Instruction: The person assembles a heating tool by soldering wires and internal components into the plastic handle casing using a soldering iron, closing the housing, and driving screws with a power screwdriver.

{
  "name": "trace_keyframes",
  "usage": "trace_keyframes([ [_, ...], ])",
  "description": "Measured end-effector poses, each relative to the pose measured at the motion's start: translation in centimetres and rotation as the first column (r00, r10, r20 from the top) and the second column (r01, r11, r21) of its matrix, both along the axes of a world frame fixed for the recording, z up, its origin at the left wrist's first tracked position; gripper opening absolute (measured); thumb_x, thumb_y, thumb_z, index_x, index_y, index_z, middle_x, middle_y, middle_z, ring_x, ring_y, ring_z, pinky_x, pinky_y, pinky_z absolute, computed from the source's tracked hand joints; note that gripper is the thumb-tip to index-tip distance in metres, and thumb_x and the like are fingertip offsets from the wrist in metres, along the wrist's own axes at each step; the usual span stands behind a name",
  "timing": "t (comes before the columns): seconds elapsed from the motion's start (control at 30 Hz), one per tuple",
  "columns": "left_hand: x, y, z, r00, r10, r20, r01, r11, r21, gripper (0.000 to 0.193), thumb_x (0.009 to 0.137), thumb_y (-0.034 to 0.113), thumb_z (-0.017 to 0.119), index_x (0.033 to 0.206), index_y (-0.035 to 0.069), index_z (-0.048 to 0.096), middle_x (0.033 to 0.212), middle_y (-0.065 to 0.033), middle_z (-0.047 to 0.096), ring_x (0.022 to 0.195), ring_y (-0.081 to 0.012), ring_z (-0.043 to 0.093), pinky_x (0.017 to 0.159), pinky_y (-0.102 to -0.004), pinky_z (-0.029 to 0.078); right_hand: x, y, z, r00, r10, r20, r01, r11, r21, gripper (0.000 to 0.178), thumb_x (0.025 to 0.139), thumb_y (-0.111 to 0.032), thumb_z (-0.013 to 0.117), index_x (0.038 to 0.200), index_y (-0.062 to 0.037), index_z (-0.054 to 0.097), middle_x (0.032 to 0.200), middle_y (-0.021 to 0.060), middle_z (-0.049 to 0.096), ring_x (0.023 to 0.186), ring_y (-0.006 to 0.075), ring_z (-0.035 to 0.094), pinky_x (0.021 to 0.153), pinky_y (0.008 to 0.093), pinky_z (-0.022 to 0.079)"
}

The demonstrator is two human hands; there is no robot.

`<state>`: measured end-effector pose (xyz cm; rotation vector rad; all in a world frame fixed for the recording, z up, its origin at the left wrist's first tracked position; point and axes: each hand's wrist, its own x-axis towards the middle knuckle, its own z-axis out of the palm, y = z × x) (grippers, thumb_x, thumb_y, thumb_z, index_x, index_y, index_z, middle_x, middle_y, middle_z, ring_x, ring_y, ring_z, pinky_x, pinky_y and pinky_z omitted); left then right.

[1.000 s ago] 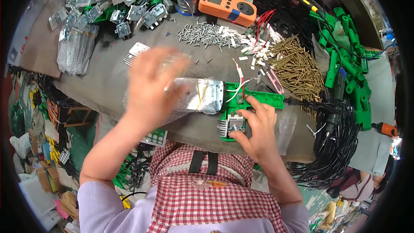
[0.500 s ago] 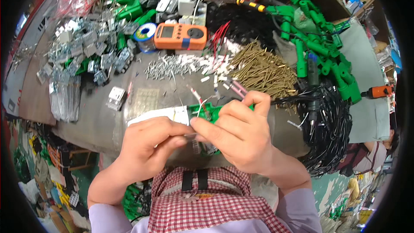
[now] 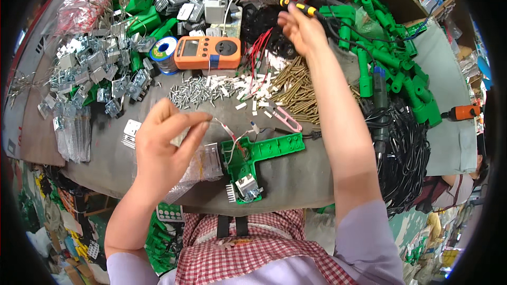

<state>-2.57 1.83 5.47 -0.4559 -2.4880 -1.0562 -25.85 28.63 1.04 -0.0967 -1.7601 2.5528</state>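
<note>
Green casing: lies at six o'clock, metal block at its near end.
Left hand: nine o'clock, thumb and forefinger pinched; on what, I cannot tell.
Right hand: one o'clock, fingers loosely curled by the yellow handle; gripping or not, I cannot tell.
Wires: joining these seems my present step; it calls for secure hold on the handle.

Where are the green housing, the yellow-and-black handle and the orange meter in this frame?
Green housing (image 3: 259,150): head view, on its long side piece, near the wider body.
Yellow-and-black handle (image 3: 307,9): head view, on the grip, toward its right end.
Orange meter (image 3: 210,48): head view, front face, between screen and dial.
</note>
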Motion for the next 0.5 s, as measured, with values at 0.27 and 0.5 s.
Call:
trace_keyframes([
  [0.27, -1.9, 0.5, -1.0, 1.000, -0.019, 0.001, 0.019, 0.998, -0.068, 0.016, 0.067, 0.005, 0.077, 0.080, 0.007, 0.069, 0.072, -0.0042, 0.040, 0.067, -0.0180, 0.043, 0.059, -0.0308, 0.036, 6.3, 1.8, 4.6, 0.667, -0.160, -0.728, 0.678, 0.535, 0.504, 0.026, 0.093, -0.020, 0.059, 0.111, -0.0021, 0.055, 0.093, 0.0070, 0.064, 0.076, 0.0100, 0.058, 0.069, 0.0225, 0.046],
  [0.5, -2.2, 0.8, -1.2, 0.995, -0.087, -0.053, 0.076, 0.982, -0.175, 0.016, 0.065, 0.004, 0.077, 0.079, 0.005, 0.068, 0.073, -0.0044, 0.043, 0.069, -0.0191, 0.046, 0.060, -0.0309, 0.038, 13.3, -0.2, 3.8, 0.911, -0.122, -0.393, 0.184, 0.975, 0.125, 0.022, 0.094, -0.026, 0.056, 0.097, -0.0038, 0.053, 0.078, -0.0008, 0.054, 0.064, 0.0060, 0.049, 0.056, 0.0187, 0.039],
])
